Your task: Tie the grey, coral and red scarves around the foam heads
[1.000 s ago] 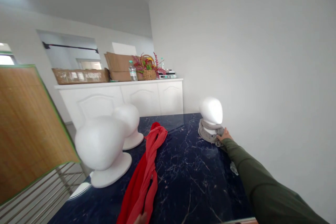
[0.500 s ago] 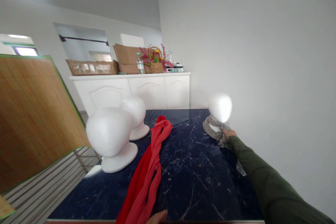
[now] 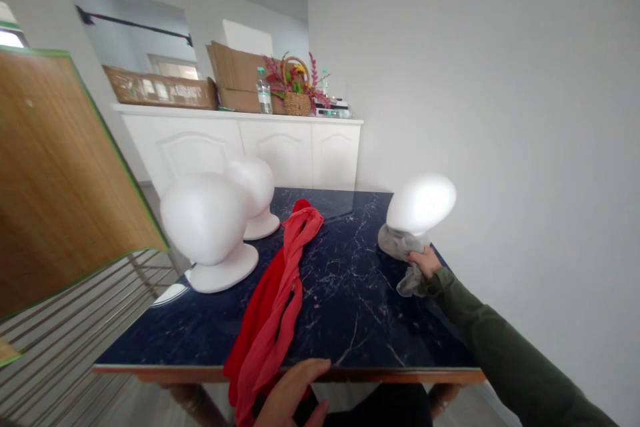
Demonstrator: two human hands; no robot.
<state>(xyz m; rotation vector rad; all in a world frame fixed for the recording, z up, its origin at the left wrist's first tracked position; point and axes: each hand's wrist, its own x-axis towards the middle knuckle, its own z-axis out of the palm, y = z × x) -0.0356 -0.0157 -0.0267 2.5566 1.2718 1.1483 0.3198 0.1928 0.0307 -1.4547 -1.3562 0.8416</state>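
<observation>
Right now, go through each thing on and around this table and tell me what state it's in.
Foam head by the wall: tilted, pulled by the grey cloth.
Grey cloth: wrapped round its base, gripped by the right hand.
Two foam heads on the left: upright, bare.
Red scarf: lying lengthwise, draped over the table edge.
Left hand: open, at the scarf's hanging end.
Water bottle on the counter: upright.

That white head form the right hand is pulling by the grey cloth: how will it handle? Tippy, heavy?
The head form looks like foam, so probably light for its size. It already leans toward the wall while the right hand grips the grey cloth around its neck, so it is likely apt to tip. The glossy table may let its base slide.
</observation>
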